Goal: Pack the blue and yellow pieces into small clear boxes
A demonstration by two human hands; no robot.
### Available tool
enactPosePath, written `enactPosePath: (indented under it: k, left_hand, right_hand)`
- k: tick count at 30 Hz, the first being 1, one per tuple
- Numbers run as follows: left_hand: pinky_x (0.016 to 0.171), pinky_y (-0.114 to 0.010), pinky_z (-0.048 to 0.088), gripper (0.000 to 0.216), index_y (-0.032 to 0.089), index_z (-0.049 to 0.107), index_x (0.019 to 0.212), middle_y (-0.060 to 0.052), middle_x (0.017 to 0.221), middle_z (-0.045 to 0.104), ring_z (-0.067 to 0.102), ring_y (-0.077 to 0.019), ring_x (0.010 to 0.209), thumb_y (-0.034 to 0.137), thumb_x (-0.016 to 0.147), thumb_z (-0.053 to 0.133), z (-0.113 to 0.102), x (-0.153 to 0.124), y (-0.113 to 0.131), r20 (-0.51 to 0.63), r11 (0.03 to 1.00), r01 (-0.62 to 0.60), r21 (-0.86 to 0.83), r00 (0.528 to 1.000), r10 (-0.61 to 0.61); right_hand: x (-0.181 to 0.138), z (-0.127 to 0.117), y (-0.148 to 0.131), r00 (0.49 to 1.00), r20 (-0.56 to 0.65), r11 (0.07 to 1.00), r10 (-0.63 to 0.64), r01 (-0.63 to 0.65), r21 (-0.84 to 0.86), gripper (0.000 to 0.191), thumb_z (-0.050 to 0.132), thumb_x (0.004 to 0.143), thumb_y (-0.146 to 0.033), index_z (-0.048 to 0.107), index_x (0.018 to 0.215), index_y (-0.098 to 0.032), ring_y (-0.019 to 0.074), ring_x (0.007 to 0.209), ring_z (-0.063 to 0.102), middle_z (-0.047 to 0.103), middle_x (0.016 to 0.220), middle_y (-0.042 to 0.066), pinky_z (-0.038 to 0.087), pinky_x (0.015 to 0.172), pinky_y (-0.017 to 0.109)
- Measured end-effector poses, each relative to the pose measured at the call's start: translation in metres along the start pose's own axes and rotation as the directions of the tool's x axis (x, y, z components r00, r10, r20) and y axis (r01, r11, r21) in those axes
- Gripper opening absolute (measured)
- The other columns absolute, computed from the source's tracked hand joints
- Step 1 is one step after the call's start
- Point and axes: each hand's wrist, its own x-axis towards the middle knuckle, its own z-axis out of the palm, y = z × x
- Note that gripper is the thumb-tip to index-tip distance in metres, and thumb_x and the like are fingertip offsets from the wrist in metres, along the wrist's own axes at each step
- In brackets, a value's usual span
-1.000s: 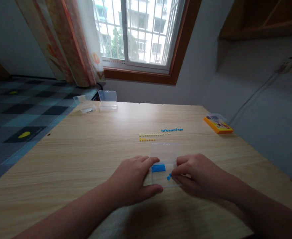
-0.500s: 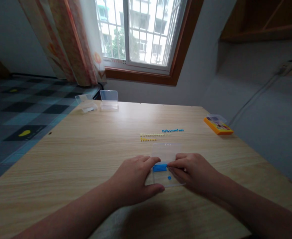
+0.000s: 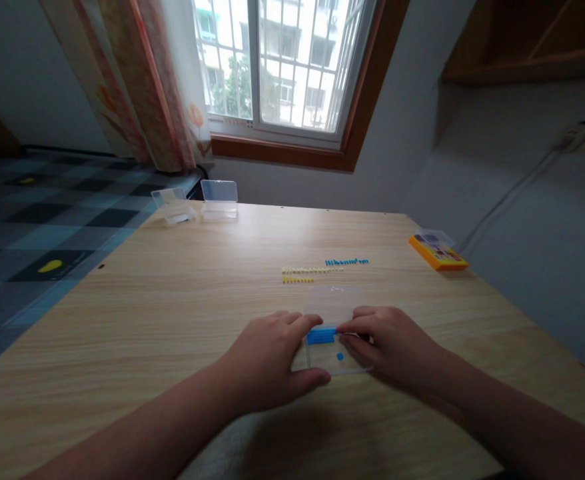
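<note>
A shallow clear plastic box (image 3: 317, 365) lies on the table with its lid (image 3: 335, 303) folded back away from me. Inside, several thin blue strips (image 3: 320, 337) lie side by side along the left of the far wall. A small blue square piece (image 3: 340, 357) sits apart, closer to me. My left hand (image 3: 277, 360) holds the box's left side, fingers at the far side and thumb along the near edge. My right hand (image 3: 385, 337) is closed over the right part of the box; its fingertips grip the right end of the farthest blue strip. The palm hides the box's right wall.
Beyond the lid stand rows of small blue pieces (image 3: 346, 262), cream pieces (image 3: 312, 270) and yellow pieces (image 3: 297, 281). An orange case (image 3: 440, 255) lies at the right edge. Two clear boxes, one upright-lidded (image 3: 219, 212) and one tilted (image 3: 172, 207), are at the far left of the table (image 3: 147, 293).
My right fingertips have shifted slightly at the strips' right end, and the farthest strip now juts a little farther right. My left hand stays on the box.
</note>
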Motion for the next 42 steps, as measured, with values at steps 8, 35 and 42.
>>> enactPosePath:
  k: [8,35,42]
  left_hand:
    - [0.094,-0.050,0.054,0.063,0.020,0.060,0.134,-0.011,0.121,0.071,0.068,-0.0352,0.110,0.051,0.081,0.075,0.002,0.000,-0.001,-0.006,1.000,-0.010,0.000,1.000,0.010]
    - [0.096,-0.050,0.054,0.064,0.021,0.059,0.134,-0.012,0.124,0.071,0.068,-0.0348,0.112,0.052,0.081,0.075,0.000,0.001,0.000,0.005,1.000,0.003,0.008,1.000,-0.003]
    - [0.096,-0.051,0.054,0.063,0.021,0.059,0.134,-0.012,0.124,0.071,0.067,-0.0352,0.112,0.052,0.081,0.075,-0.001,0.001,0.000,0.012,1.000,-0.006,0.009,1.000,0.006]
  right_hand:
    - [-0.002,0.002,-0.001,1.000,-0.022,1.000,0.009,-0.009,0.004,0.022,0.059,0.095,-0.020,0.081,0.096,-0.022,0.0135,0.072,0.063,0.070,0.080,0.002,0.041,0.067,0.025]
    - [-0.008,-0.017,-0.001,0.950,0.162,0.963,-0.268,0.271,0.004,0.021,0.056,0.095,-0.018,0.076,0.090,-0.019,0.0106,0.062,0.054,0.065,0.076,0.002,0.036,0.061,0.024]
    - [-0.007,-0.017,-0.003,0.974,0.146,0.978,-0.173,0.188,-0.091,0.023,0.055,0.095,-0.018,0.072,0.080,-0.019,0.0092,0.059,0.050,0.062,0.073,0.000,0.030,0.059,0.025]
